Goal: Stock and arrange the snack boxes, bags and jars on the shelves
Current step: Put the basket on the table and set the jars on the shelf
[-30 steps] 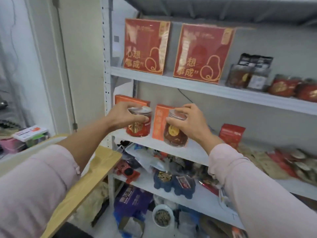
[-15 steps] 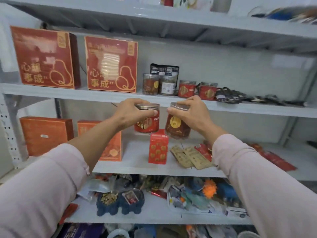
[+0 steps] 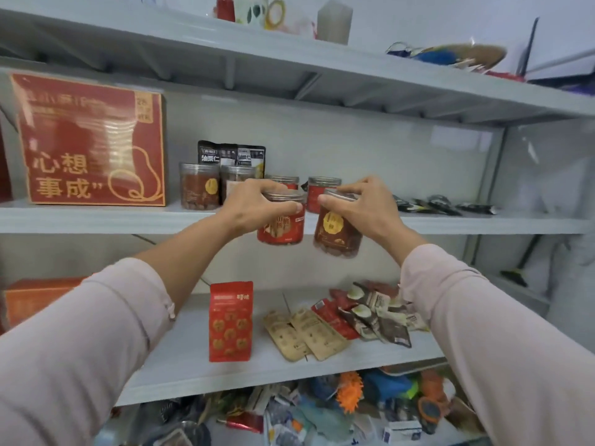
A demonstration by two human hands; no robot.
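My left hand (image 3: 254,206) grips a red-labelled jar (image 3: 281,228) by its lid. My right hand (image 3: 363,209) grips a dark brown jar (image 3: 336,235) by its lid, tilted a little. Both jars hang in the air just in front of the upper shelf edge (image 3: 450,225). On that shelf stand two brown jars (image 3: 199,189), two red jars (image 3: 322,189) behind my hands, black bags (image 3: 231,154) and a big red box (image 3: 93,143).
Flat dark packets (image 3: 444,206) lie on the upper shelf to the right. The middle shelf (image 3: 180,358) holds a red bag (image 3: 230,321), tan packets (image 3: 306,333), mixed sachets (image 3: 376,312) and an orange box (image 3: 32,299). Cluttered toys and packets (image 3: 347,394) fill the shelf below.
Both hands carried the jars from the middle shelf's left end rightward and up to the upper shelf's edge. The view swung right and upward with them.
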